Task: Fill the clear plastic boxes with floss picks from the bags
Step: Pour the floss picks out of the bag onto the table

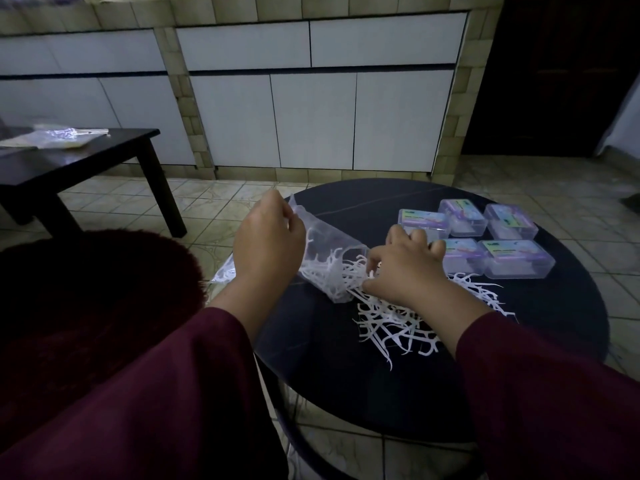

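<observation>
- Maroon sleeves (166,403) fill the near edge, both your forearms reaching out over the round black table (346,386).
- Loose white floss picks (398,327) sprawl in a tangled heap on the tabletop, just beyond your right wrist and spreading off to the right.
- Your right hand (405,268) is down on that heap, palm down, fingers curled at the open mouth of the clear bag (329,258); whether they are pinching any picks you can't tell from here.
- That bag lies tilted across the table, its mouth low by the heap, more picks still bunched inside it.
- Your left hand (268,237) is clenched on the bag's far end, lifting it up off the table.
- Further out on the right, five clear plastic boxes (481,233) sit close together in two rows, lids shut, coloured labels on top; the nearest two are just beyond the heap.
- Off to the far left, a dark low table (69,164) stands well apart, with crumpled plastic bags (52,136) on it.
- Beyond, white cabinet doors (311,119) framed in tile.
</observation>
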